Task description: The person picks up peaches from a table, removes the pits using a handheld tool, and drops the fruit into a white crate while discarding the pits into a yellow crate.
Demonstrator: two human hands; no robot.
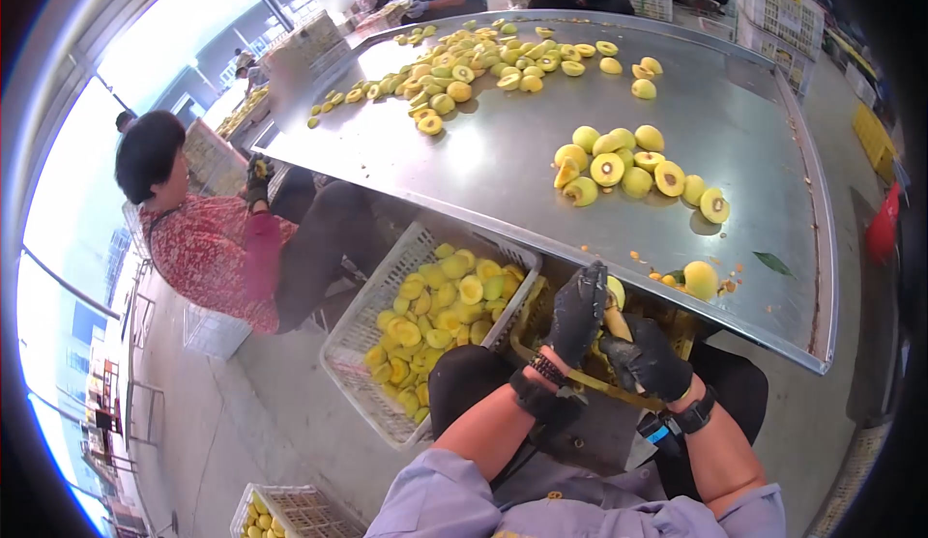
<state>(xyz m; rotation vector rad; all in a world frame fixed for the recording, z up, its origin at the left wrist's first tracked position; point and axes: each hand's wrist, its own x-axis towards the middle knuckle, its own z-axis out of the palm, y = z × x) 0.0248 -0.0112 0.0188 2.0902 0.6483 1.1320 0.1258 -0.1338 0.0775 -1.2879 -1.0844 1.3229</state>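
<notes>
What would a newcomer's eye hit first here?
The broad metal table, with a long heap of yellow-green fruit toward its far side and a smaller cluster, some cut open, nearer. Then the white crate packed with fruit halves, below the table's near edge, left of the dark-gloved hands.

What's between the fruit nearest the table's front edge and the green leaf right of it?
Between the fruit and the leaf lie small orange scraps, in the head view.
</notes>
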